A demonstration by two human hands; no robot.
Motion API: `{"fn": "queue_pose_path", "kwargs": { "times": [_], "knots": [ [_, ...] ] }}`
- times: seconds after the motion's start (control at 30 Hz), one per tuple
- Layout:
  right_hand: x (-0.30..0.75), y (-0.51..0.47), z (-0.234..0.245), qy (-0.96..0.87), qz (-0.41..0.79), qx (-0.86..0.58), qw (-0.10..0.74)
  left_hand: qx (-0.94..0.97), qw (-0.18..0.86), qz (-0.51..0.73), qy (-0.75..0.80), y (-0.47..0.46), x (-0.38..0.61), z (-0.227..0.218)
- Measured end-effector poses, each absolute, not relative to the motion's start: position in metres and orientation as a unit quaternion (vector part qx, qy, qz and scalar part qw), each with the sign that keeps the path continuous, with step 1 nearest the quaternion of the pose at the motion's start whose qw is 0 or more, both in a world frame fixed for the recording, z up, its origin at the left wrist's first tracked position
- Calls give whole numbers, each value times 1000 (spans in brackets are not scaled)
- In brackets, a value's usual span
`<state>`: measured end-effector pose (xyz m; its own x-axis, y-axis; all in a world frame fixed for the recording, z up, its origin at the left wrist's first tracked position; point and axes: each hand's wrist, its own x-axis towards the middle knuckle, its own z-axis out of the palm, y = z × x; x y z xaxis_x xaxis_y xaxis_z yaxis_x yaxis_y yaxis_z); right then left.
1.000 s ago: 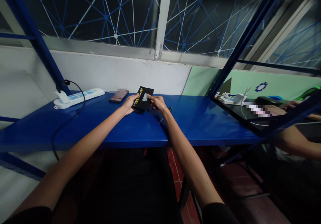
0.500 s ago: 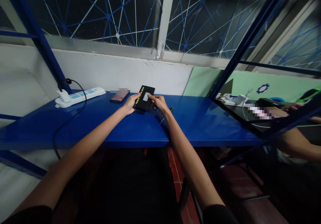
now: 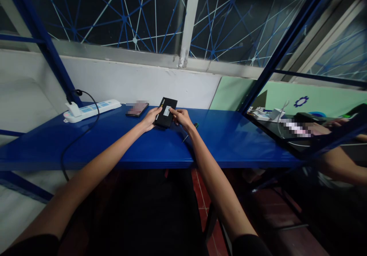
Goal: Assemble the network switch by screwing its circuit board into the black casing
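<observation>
A flat black rectangular case (image 3: 165,119) with a white label is held up a little over the blue tabletop. My left hand (image 3: 150,119) grips its left side, the thumb on the top face near a narrow yellow-and-white strip. On the right side my right hand (image 3: 181,117) holds the same case, with its thumb on the label. The fingers under the case are hidden. Below my right wrist lies a screwdriver (image 3: 185,138) with a thin shaft and a dark green-tipped handle; my forearm covers part of it.
Left of the case rests a phone (image 3: 137,109), its screen blurred. A white power strip (image 3: 93,110) with a black cable (image 3: 83,135) stands farther left. Blue frame posts (image 3: 266,70) rise at both sides. At the right, another person's arm (image 3: 342,164) reaches over a black table (image 3: 268,130).
The yellow strip on the case's left side shows less now, and my left thumb sits farther onto the top face. My right hand stays in nearly the same place.
</observation>
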<state>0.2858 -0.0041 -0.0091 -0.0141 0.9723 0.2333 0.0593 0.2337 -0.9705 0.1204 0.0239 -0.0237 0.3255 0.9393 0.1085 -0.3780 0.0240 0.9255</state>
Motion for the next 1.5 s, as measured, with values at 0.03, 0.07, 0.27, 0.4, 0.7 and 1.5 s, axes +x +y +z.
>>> {"fn": "queue_pose_path", "kwargs": {
  "times": [0.03,0.07,0.27,0.4,0.7,1.5],
  "knots": [
    [286,-4,-9,-573,424,-449,538,486,651,505,290,24,120,-24],
    [286,-5,-8,-574,424,-448,538,488,648,507,291,25,121,-24],
    [285,-5,-7,-582,420,-446,535,515,614,517,299,24,123,-25],
    [285,-6,-7,-593,410,-451,526,529,611,510,294,25,122,-26],
    [285,-4,-11,-644,322,-511,470,558,593,492,306,23,117,-22],
    [282,-15,-10,-704,-2,-585,403,680,462,480,306,21,110,-22]
  ]
}}
